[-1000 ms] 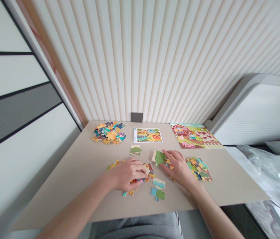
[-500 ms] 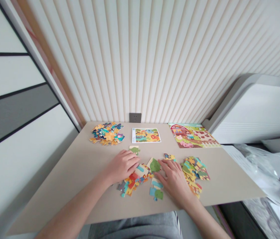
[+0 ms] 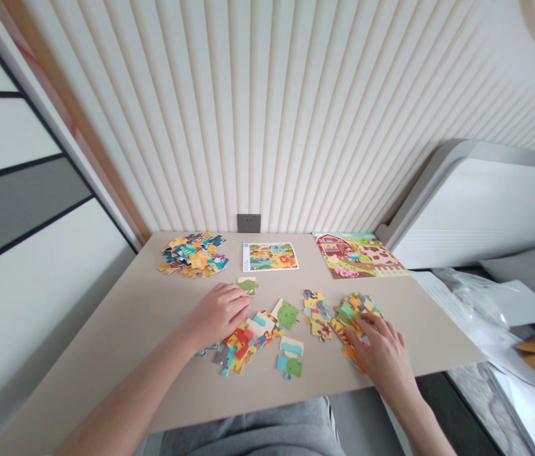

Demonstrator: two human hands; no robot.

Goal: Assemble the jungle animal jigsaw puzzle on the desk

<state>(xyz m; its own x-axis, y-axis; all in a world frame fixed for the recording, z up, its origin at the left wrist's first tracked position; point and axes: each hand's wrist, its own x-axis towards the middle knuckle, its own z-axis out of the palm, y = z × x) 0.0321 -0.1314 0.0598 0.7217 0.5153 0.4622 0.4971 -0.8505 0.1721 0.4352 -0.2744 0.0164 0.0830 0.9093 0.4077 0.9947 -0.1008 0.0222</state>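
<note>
My left hand (image 3: 223, 309) rests palm down at the left edge of a mixed heap of jigsaw pieces (image 3: 241, 342), fingers loosely bent and nothing seen in them. A green-and-cream jigsaw piece (image 3: 248, 286) lies just beyond its fingertips. Over the right-hand pile of jigsaw pieces (image 3: 355, 310) my right hand (image 3: 381, 342) is spread, its fingertips touching the pieces and hiding some. Between the hands lie a green-and-cream piece (image 3: 286, 313), a small group of pieces with blue and green (image 3: 290, 364), and a joined-looking strip of colourful pieces (image 3: 317, 315).
A reference picture card with animals (image 3: 271, 256) lies at the back middle of the table (image 3: 153, 329). Behind on the left is a blue-and-orange pile of pieces (image 3: 195, 254). A farm picture (image 3: 359, 256) lies back right. A wall socket (image 3: 249, 223) sits above the table edge.
My right hand has moved right, from the green piece in the middle to the right-hand pile, uncovering the colourful strip. My left hand stays beside the heap. The camera view has shifted slightly.
</note>
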